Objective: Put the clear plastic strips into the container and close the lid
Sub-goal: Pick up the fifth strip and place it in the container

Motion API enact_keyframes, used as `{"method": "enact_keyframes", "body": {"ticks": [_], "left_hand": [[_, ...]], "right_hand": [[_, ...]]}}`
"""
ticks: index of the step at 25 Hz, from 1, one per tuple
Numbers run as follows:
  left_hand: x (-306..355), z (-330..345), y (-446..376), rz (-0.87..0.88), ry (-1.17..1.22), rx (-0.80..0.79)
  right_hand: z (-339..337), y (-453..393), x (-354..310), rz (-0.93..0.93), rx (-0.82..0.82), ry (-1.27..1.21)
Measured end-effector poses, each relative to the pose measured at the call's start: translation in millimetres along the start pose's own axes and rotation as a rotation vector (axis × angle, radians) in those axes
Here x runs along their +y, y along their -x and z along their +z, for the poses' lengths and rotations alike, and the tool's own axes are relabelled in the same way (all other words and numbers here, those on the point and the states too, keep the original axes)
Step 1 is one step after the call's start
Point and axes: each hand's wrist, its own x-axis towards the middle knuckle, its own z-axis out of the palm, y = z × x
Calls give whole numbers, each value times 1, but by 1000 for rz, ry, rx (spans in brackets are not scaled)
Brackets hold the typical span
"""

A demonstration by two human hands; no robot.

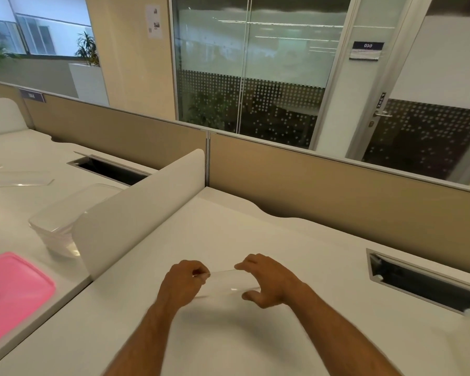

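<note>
A smooth white desk fills the view; a rounded white divider runs toward 10 o'clock. Past it sit a flat pink lid and clear tub. At 6 o'clock, left hand and right hand pinch a glassy strip by its ends.

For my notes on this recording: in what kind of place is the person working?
Most likely an open-plan office. White desks stand side by side behind a beige partition panel, with a cable tray opening in the desktop, and a glass door bears a room number sign.
</note>
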Motion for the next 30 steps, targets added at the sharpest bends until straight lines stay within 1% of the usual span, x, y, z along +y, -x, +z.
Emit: {"method": "enact_keyframes", "body": {"ticks": [2, 4, 9, 14, 19, 21, 26, 28, 30], "left_hand": [[13, 5, 4, -44, 201, -64], [25, 10, 10, -85, 347, -89], [47, 26, 24, -84, 428, -146], [68, 41, 37, -42, 408, -188], [83, 51, 49, -21, 443, -224], [88, 53, 53, -27, 526, -232], [98, 63, 53, -138, 904, -207], [106, 71, 54, -115, 990, -206], [117, 79, 60, -63, 999, -186]], "right_hand": [[-4, 16, 5, 39, 25, -40], [-10, 33, 9, 111, 32, -101], [-23, 70, 17, 279, 25, -247], [-30, 99, 23, 405, 14, -315], [-39, 121, 23, 456, 26, -386], [-41, 128, 22, 473, 38, -432], [-39, 143, 19, 536, 124, -656], [-35, 145, 17, 581, 140, -783], [-28, 147, 12, 613, 122, -903]]}}
